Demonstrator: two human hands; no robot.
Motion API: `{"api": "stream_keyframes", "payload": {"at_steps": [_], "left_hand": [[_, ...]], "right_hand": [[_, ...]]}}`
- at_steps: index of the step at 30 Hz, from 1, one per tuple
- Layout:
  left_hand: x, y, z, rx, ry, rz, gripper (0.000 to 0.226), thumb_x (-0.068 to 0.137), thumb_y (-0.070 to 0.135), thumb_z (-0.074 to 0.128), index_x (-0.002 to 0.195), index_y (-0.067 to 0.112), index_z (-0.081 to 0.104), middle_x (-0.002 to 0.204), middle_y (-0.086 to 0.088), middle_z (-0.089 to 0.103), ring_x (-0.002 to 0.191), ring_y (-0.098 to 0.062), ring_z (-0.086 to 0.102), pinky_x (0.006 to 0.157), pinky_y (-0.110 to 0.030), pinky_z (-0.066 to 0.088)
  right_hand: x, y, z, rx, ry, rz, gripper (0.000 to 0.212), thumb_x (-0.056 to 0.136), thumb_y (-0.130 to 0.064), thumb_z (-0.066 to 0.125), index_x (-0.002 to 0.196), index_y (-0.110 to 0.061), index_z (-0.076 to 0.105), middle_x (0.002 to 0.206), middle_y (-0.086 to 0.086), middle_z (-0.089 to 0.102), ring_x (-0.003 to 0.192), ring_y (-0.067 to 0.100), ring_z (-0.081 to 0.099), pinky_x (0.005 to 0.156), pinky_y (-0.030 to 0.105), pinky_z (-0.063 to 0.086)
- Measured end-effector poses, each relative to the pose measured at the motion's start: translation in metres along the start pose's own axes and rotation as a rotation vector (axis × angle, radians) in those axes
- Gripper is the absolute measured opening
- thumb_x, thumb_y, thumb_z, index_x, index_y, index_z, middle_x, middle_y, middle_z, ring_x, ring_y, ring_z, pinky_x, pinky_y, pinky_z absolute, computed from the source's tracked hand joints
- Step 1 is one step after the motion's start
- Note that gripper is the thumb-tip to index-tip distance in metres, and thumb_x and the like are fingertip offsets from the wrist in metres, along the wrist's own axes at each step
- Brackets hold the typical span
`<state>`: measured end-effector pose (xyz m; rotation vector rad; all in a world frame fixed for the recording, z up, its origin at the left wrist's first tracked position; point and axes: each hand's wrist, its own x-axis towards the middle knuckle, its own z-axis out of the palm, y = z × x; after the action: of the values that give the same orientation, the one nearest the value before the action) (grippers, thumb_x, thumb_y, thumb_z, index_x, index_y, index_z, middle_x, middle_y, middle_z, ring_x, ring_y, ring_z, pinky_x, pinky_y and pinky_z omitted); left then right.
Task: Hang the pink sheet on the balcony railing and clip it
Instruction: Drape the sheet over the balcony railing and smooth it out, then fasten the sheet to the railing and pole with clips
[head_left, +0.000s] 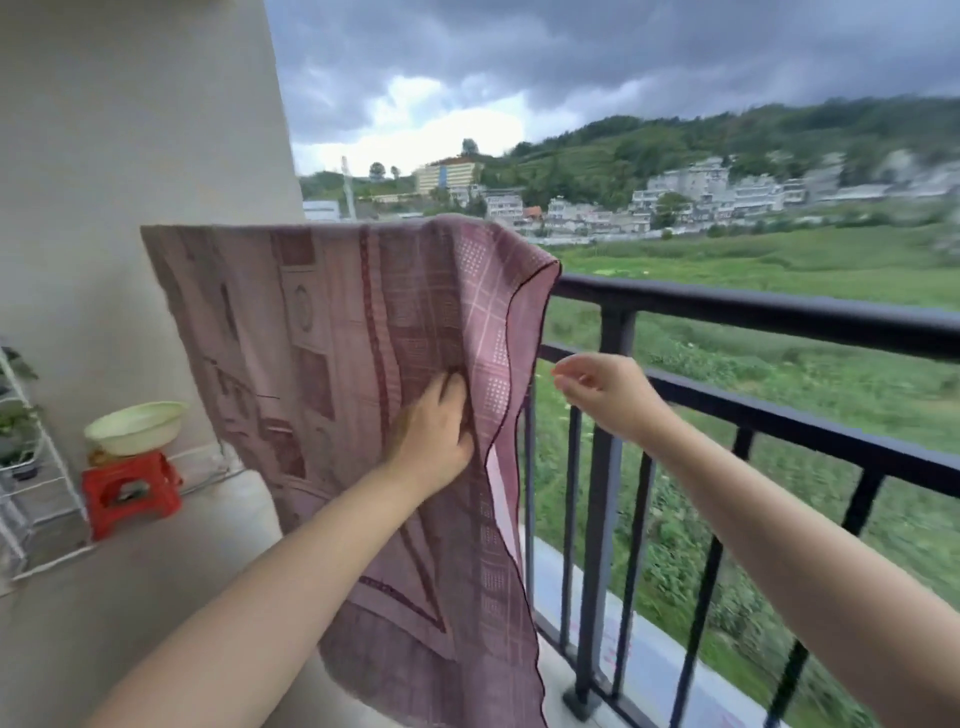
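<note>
Pink sheet (332, 364), patterned and dark-hemmed, draped over the railing (753, 317); left hand (434, 431) pressed flat against it, right hand (602, 387) loosely curled, empty. Basin (135, 427) at nine o'clock; contents unseen.

The sheet (332, 364) is hanging over the left end of the railing (753, 312). The rest of the top bar is showing bare, right of the sheet.

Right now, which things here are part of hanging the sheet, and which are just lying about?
Job:
pink sheet, draped over the rail
balcony railing
left hand, touching the sheet
right hand, free

Lying about:
basin
red stool
white rack
</note>
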<state>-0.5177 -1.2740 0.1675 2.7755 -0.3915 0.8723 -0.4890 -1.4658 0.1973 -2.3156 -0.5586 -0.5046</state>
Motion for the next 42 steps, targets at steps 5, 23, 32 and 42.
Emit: {"api": "stream_keyframes", "payload": {"at_steps": [5, 23, 32, 42], "left_hand": [[-0.011, 0.006, 0.027, 0.167, 0.117, 0.498, 0.013, 0.066, 0.018, 0.047, 0.063, 0.012, 0.058, 0.064, -0.007, 0.061, 0.058, -0.027, 0.060, 0.050, -0.026, 0.048], [-0.390, 0.335, 0.044, -0.470, -0.725, 1.568, 0.044, 0.084, 0.026, 0.050, 0.119, 0.001, 0.049, 0.126, -0.021, 0.050, 0.121, -0.035, 0.044, 0.099, -0.045, 0.043], [-0.542, 0.443, 0.008, -0.441, -0.811, 1.681, 0.045, 0.089, 0.035, 0.047, 0.124, 0.007, 0.044, 0.131, -0.015, 0.048, 0.124, -0.031, 0.041, 0.099, -0.041, 0.038], [-0.514, 0.507, 0.076, -0.266, -0.882, 1.562, 0.045, 0.090, 0.040, 0.045, 0.123, 0.011, 0.041, 0.131, -0.010, 0.044, 0.128, -0.027, 0.035, 0.097, -0.040, 0.038]], "right_hand": [[-0.050, 0.010, 0.020, -0.242, 0.034, 0.134, 0.026, 0.085, -0.011, 0.055, 0.109, -0.001, 0.063, 0.110, 0.019, 0.066, 0.100, 0.030, 0.061, 0.091, 0.036, 0.046], [-0.652, -0.153, 0.020, -0.699, 0.255, 1.881, 0.045, 0.087, -0.028, 0.050, 0.125, -0.005, 0.045, 0.134, 0.015, 0.046, 0.125, 0.030, 0.041, 0.101, 0.042, 0.039], [-0.806, -0.215, 0.016, -0.529, 0.433, 2.144, 0.035, 0.087, -0.027, 0.049, 0.116, -0.007, 0.051, 0.126, 0.012, 0.052, 0.119, 0.029, 0.046, 0.096, 0.039, 0.043], [-0.810, -0.078, -0.047, -0.435, 0.368, 2.001, 0.047, 0.088, -0.033, 0.048, 0.129, -0.012, 0.040, 0.133, 0.011, 0.044, 0.127, 0.028, 0.036, 0.103, 0.039, 0.033]]}}
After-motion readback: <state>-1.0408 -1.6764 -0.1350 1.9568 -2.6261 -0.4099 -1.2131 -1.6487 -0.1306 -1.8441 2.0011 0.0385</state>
